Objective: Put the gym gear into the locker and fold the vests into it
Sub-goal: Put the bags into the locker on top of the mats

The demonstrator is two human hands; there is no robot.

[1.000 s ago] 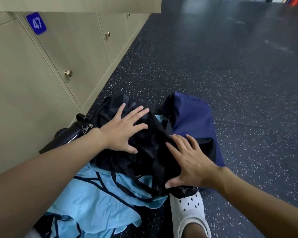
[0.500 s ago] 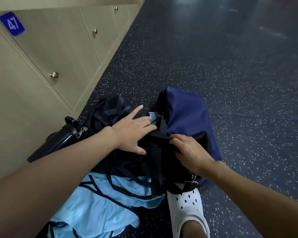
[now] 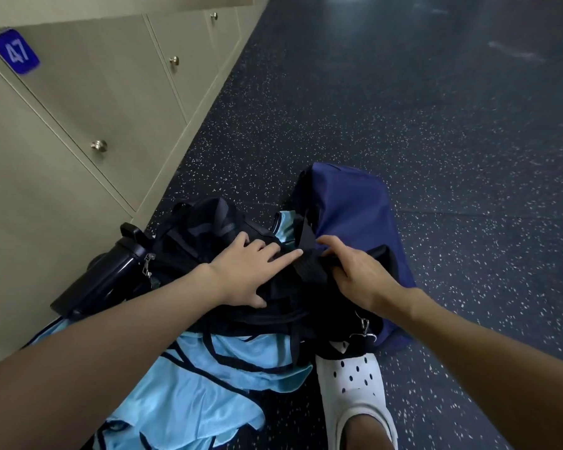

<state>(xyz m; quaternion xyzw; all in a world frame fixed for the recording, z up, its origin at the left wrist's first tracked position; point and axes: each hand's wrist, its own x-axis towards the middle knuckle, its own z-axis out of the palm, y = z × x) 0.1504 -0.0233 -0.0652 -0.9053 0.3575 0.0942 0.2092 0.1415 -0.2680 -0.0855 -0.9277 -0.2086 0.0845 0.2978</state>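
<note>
Two bare hands are working at a heap of gym gear on the speckled floor [image 3: 436, 157], beside a row of shut lockers. The left hand [image 3: 244, 271] is lying flat, fingers spread, on the black gear [image 3: 202, 228], with its forefinger reaching the black strap [image 3: 307, 264]. The right hand [image 3: 355, 274] is curling thumb and fingers round that strap where it is crossing the navy bag [image 3: 348, 206]. Light-blue vests [image 3: 215, 368] are lying crumpled beneath the heap, partly pinned by it. A black bottle [image 3: 111, 274] is resting against the locker base.

Locker 47 [image 3: 88, 102] is standing closed, so nothing appears to be stowed yet. Judging by the grip, the person is gathering the bag for a lift. Doing that well is probably meaning taking the strap at its middle so the bag is hanging level. The flat hand should be steadying the loose black gear, and the load should be rising clear of the vests rather than dragging them. A door is also needing opening first. A white clog [image 3: 355, 384] is standing just beside the bag's near end.
</note>
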